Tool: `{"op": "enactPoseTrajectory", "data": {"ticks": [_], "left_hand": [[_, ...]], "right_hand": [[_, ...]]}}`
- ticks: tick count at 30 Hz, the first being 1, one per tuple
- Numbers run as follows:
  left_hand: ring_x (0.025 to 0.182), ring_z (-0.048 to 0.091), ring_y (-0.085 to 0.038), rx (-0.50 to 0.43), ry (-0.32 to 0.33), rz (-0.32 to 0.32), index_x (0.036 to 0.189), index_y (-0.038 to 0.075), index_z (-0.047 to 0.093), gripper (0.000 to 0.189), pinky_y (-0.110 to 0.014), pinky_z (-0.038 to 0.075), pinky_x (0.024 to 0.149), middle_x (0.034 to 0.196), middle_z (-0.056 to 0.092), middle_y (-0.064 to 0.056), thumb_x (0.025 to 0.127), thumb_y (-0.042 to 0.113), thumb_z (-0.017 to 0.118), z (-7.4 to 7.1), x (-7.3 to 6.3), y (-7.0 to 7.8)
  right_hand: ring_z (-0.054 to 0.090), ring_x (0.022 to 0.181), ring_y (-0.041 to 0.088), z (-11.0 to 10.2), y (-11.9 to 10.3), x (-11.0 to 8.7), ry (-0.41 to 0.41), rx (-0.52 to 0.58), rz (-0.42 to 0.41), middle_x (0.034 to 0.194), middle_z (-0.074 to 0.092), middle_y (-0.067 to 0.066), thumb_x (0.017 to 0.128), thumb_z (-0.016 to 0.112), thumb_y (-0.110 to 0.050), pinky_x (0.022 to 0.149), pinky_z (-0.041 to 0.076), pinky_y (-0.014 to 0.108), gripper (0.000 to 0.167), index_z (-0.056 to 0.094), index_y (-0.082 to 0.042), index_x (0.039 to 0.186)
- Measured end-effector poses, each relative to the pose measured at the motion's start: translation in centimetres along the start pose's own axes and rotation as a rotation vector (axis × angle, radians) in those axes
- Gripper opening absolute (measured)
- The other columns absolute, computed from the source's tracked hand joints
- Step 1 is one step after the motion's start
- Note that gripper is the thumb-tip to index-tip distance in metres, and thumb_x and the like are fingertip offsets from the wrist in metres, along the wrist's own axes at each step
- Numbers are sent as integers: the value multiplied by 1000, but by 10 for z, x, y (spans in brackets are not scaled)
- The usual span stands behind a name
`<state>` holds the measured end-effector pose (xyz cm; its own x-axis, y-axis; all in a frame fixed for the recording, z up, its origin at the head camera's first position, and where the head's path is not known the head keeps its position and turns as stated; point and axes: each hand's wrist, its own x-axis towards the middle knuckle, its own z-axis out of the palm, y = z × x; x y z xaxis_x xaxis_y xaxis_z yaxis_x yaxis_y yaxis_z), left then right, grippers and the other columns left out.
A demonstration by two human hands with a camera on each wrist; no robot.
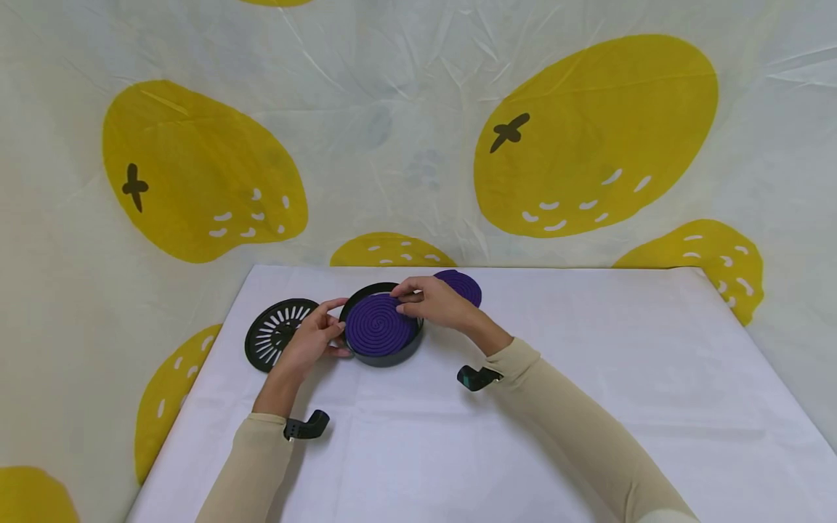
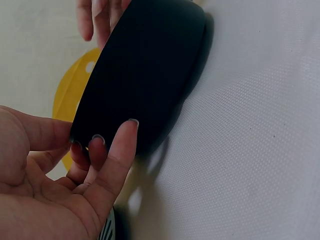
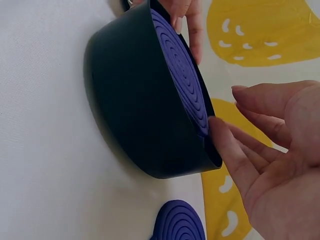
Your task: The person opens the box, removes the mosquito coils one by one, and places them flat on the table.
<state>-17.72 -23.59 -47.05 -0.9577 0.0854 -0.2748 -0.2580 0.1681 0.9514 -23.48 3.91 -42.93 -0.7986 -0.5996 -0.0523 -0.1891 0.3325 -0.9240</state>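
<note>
A purple mosquito coil (image 1: 378, 325) sits spiral-side up in the mouth of a round dark mosquito coil holder (image 1: 386, 359), just inside the rim. My left hand (image 1: 312, 338) grips the holder's left side, with fingertips against its dark outer wall (image 2: 145, 65) in the left wrist view. Over the right part of the holder is my right hand (image 1: 439, 301), its fingers loosely extended. One of its fingertips touches the edge of the coil (image 3: 180, 70) at the rim in the right wrist view, while the other fingertips stand apart from it.
A round black slotted lid (image 1: 264, 340) lies to the left, partly behind the left hand. Another purple coil (image 1: 467, 285) rests on the table behind the right hand. The white-covered table (image 1: 588, 407) meets a lemon-patterned cloth (image 1: 392, 145) at the back.
</note>
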Motion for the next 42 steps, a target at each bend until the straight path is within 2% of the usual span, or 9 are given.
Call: {"op": "enactPoseTrajectory", "data": {"ticks": [5,12,21,26,33,37,42], "left_hand": [[80,61,-19,-5,3,-7,153,18,43,53,-41,65,72,100,51,-8,103,1,50,1,0,1],[78,62,-19,-16,12,-9,152,19,44,52,-42,65,72,99,51,-8,103,0,50,2,0,1],[78,62,-18,-14,14,-11,152,18,44,53,-43,65,72,99,51,-7,103,0,51,1,0,3],[78,62,-18,-10,16,-17,152,19,44,53,-42,65,72,99,51,-7,103,0,50,1,0,3],[77,61,-17,-14,3,-6,153,15,42,54,-43,65,73,98,50,-6,103,0,51,0,-1,3],[77,61,-17,-17,1,-4,153,15,42,53,-43,65,74,98,50,-7,103,0,51,0,-1,4],[77,62,-18,-11,6,-4,152,17,43,53,-44,65,73,98,50,-7,103,0,51,0,-1,4]], "right_hand": [[65,119,28,2,3,2,12,-3,10,126,66,15,95,68,-3,96,58,32,32,65,3,127],[66,116,27,1,2,1,23,88,12,129,63,19,96,64,2,92,60,31,30,64,6,126],[62,124,32,-1,1,2,24,152,-5,136,60,21,96,62,7,96,58,30,31,62,8,127],[60,128,28,1,6,4,40,184,15,135,62,16,94,66,6,96,58,30,31,64,3,125],[69,105,20,4,6,1,4,179,51,131,59,14,96,62,2,92,59,29,30,65,-2,126],[67,103,17,5,7,1,-22,149,55,124,63,13,96,61,1,92,59,29,31,66,-4,126],[66,99,18,7,6,4,-11,108,72,112,66,10,96,66,-3,88,61,30,29,68,-7,125]]}}
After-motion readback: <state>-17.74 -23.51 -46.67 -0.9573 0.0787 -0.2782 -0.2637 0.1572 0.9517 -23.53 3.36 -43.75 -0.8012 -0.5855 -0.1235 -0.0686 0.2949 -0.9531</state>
